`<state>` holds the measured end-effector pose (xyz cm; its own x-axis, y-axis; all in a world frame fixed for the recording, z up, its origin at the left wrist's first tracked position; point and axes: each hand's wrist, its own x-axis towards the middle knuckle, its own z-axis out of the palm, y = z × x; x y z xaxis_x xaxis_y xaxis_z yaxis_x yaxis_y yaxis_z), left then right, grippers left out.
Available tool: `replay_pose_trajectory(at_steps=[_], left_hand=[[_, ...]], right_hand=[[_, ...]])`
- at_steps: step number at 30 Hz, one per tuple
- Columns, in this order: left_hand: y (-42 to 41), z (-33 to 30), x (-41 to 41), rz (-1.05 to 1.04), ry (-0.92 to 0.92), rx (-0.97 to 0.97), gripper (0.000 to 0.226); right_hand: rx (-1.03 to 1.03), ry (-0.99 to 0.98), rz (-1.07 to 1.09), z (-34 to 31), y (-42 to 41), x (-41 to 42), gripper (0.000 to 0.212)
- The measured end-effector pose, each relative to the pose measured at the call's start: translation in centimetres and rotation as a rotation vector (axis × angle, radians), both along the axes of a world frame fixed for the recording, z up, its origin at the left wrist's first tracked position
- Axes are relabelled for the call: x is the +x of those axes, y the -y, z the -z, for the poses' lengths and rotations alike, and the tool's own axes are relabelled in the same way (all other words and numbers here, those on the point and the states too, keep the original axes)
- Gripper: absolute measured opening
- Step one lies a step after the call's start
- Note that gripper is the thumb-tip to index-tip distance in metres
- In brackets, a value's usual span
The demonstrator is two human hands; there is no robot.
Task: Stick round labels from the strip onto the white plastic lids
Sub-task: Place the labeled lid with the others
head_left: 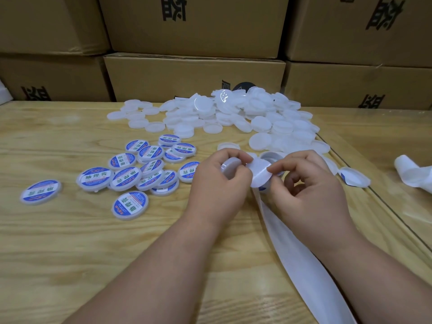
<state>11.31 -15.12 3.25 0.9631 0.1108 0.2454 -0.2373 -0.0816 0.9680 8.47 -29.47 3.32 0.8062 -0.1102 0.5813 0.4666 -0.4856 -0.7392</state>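
Wooden table (70, 242), seen from the head camera; directions are clock positions about the hands at centre.

At 9 o'clock, far left, 1 labelled lid (41, 192) lies alone, label up. Between 9 and 10 o'clock, a loose cluster of labelled lids (140, 169) lies flat or overlapping, each with a blue-and-white round label; 1 more sits apart at 8 o'clock.

At centre, the left hand (218, 183) grips a bare white lid (231, 167), fingers curled round its rim and thumb on top, the lid tilted toward the right hand. Just beside it, the right hand (308, 183) pinches the edge of a round label (259, 173) between thumb and forefinger, the other fingers curled under; the label shows its white back and touches or nearly touches the lid, which cannot be told. From the label, the white strip (301, 256) runs down toward 5 o'clock, under the right forearm and off the lower edge.

At 12 o'clock, a large heap of unlabelled lids (233, 113) spreads toward 1 o'clock. At 3 o'clock, a curled length of backing (413, 175) lies on the table. Behind, stacked cardboard boxes (194, 76) close the far edge.
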Motion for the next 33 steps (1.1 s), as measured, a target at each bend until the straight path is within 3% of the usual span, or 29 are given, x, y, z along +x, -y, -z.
replay_pose_trajectory(at_steps=[5,10,13,16,22,25,33], left_hand=[[-0.6,-0.2,-0.1,0.085,0.013,-0.159,0.024],[-1.1,-0.2,0.4,0.196,-0.02,-0.377,0.029],[-1.1,-0.4,0.5,0.236,-0.039,-0.369,0.029],[-1.1,-0.4,0.3,0.269,-0.04,-0.359,0.029],[-1.1,-0.4,0.3,0.335,-0.048,-0.345,0.032],[-1.1,-0.5,0.2,0.344,-0.049,-0.319,0.03],[-1.1,-0.6,-0.1,0.362,-0.073,-0.286,0.029]], right_hand=[[0.03,0.012,0.063,-0.2,-0.1,-0.1,0.033],[0.145,-0.005,-0.025,-0.5,-0.2,-0.3,0.03],[0.425,-0.209,-0.228,-0.7,-0.4,-0.5,0.027],[0.534,-0.389,-0.349,-0.7,-0.2,-0.3,0.009],[0.625,-0.583,-0.409,-0.4,0.5,0.6,0.012],[0.627,-0.612,-0.441,-0.3,0.6,0.8,0.021],[0.569,-0.633,-0.476,-0.5,0.7,0.5,0.019]])
